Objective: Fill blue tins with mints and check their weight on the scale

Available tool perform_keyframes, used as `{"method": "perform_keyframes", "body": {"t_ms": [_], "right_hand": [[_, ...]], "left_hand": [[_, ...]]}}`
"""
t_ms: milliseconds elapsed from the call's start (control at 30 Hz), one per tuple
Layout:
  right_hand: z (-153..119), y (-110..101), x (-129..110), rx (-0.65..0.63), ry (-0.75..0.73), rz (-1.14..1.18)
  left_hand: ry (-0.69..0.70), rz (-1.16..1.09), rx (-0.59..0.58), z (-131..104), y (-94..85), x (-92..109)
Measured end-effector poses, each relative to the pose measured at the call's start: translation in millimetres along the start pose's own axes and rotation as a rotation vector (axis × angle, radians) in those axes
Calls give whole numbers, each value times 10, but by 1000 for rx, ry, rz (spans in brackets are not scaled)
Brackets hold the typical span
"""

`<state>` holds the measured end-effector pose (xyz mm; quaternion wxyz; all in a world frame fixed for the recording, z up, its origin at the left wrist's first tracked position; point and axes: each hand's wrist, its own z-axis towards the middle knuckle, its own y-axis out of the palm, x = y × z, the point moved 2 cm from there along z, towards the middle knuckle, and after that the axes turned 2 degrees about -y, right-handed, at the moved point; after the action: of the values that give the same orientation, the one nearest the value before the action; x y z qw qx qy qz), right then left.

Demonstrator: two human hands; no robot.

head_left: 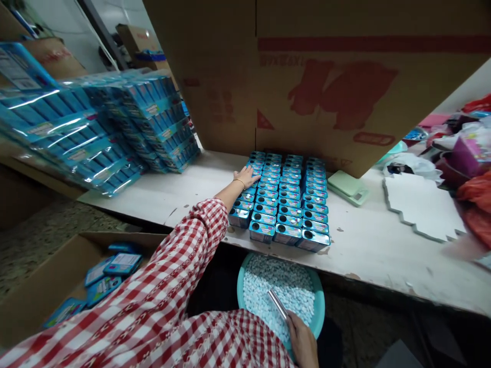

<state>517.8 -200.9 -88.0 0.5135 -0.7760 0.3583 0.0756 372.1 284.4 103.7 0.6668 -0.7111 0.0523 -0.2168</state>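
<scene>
Rows of small blue tins (288,213) with round dark openings stand on the white table. My left hand (247,177) rests with fingers spread on the tins of the leftmost row. Below the table edge, a turquoise basin (320,306) holds many small pale tablets (284,281). My right hand (302,340) is closed around a shiny metal tube (277,303), which is tilted over the tablets. Some white tablets lie on top of the tins.
A large cardboard box (326,97) stands behind the tins. Wrapped blue packs (76,128) are stacked at left, above an open carton (42,271) with blue packets. A green scale (348,187), white cut sheets (422,204) and colourful bags (468,153) are at right.
</scene>
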Motion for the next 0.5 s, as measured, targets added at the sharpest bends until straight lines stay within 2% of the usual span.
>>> {"method": "perform_keyframes", "body": {"t_ms": [67, 233, 300, 400, 467, 500], "right_hand": [[9, 10, 16, -8, 17, 6], [13, 28, 40, -38, 33, 15], [11, 38, 48, -38, 22, 16], [11, 25, 38, -28, 12, 2], [8, -13, -3, -30, 15, -8], [4, -40, -35, -34, 22, -10]], "left_hand": [[6, 22, 10, 44, -7, 23], [11, 24, 117, 105, -67, 54], [-24, 16, 85, 160, -83, 43], [-68, -30, -23, 232, -117, 41], [-88, -92, 16, 190, -171, 82], [-84, -132, 76, 117, -203, 125]]}}
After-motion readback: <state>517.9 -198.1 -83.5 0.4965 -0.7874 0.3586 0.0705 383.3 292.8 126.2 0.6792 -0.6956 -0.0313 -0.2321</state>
